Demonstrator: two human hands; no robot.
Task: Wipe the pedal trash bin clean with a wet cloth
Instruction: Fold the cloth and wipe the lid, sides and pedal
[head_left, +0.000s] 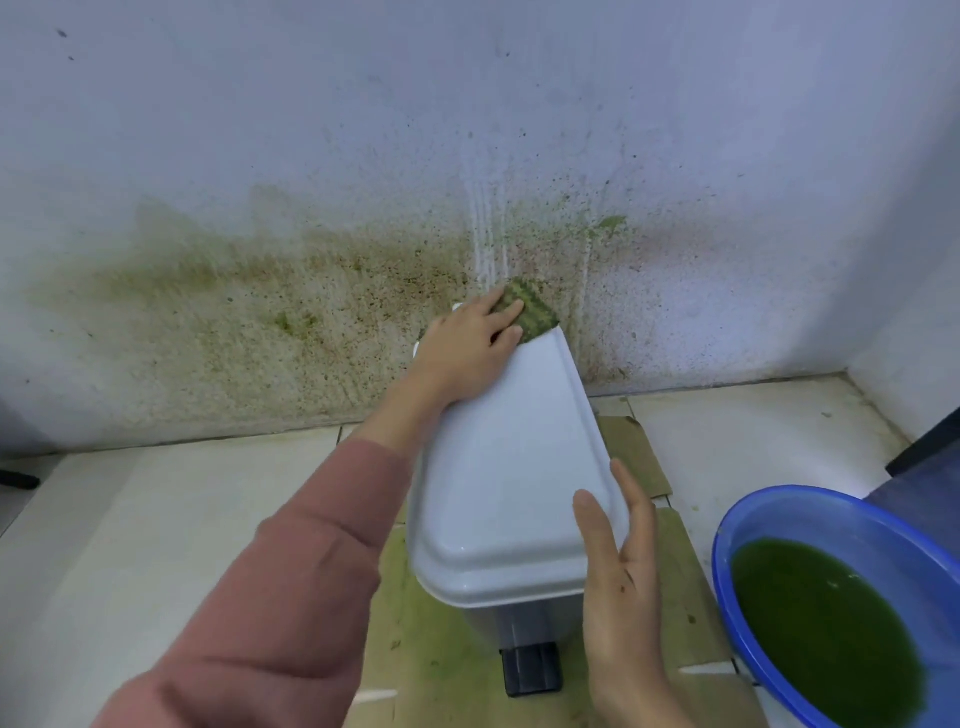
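A white pedal trash bin (511, 483) stands on flattened cardboard close to the wall, its lid down and its dark pedal (531, 667) at the near bottom. My left hand (470, 345) presses a green cloth (530, 310) onto the far end of the lid. My right hand (621, 566) rests flat, fingers straight, against the near right edge of the lid, holding nothing.
A blue basin (779, 506) of green water sits on the floor at the right. The wall (311, 291) behind the bin is spattered with green and brown stains. Cardboard (636, 457) covers the tiles under the bin. A dark object (922, 452) stands at the right edge.
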